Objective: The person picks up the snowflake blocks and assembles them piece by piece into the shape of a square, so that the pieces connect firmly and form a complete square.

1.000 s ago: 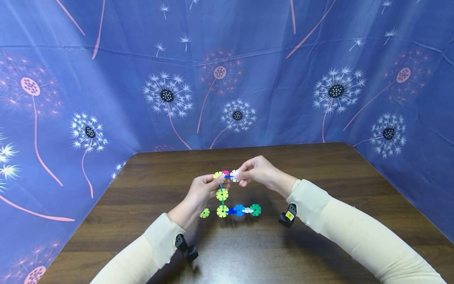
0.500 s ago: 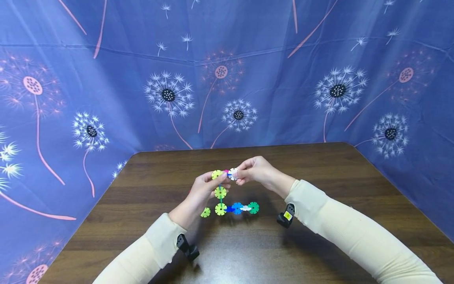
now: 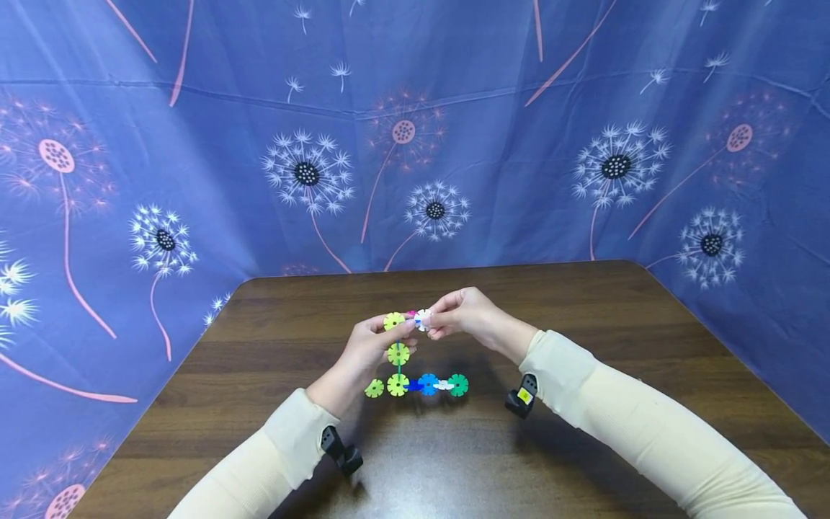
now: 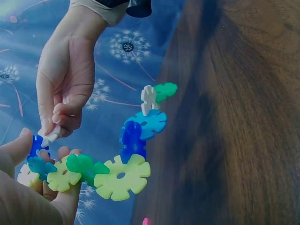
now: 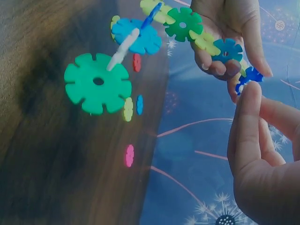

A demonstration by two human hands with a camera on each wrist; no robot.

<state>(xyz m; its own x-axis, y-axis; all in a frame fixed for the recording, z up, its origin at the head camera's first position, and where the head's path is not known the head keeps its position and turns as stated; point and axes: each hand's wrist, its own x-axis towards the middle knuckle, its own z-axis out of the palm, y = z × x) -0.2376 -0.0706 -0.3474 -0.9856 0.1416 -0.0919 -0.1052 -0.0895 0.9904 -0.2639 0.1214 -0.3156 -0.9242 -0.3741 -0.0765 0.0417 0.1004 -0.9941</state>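
An angled chain of slotted flower-shaped discs is held over the desk (image 3: 519,461), and its corner yellow disc (image 3: 398,385) serves as the landmark. Above the landmark in the head view, a middle yellow disc (image 3: 398,353) and a top yellow disc (image 3: 393,321) are seen. To its right, a dark blue disc (image 3: 413,386), a light blue disc (image 3: 427,384), a white link (image 3: 444,385) and a green disc (image 3: 458,385) are lined up. The chain's upper end is grasped in the grip of the left hand (image 3: 363,349); a white disc (image 4: 50,136) is pinched in the grip of the right hand (image 3: 476,317), against a blue piece (image 4: 36,145) (whether it is fully slotted in cannot be told). Just left of the landmark, a loose yellow disc (image 3: 374,388) is seen. Apart from the landmark, a red disc (image 5: 137,62) and a pink disc (image 5: 130,155) are shown on the desk by the right wrist view.
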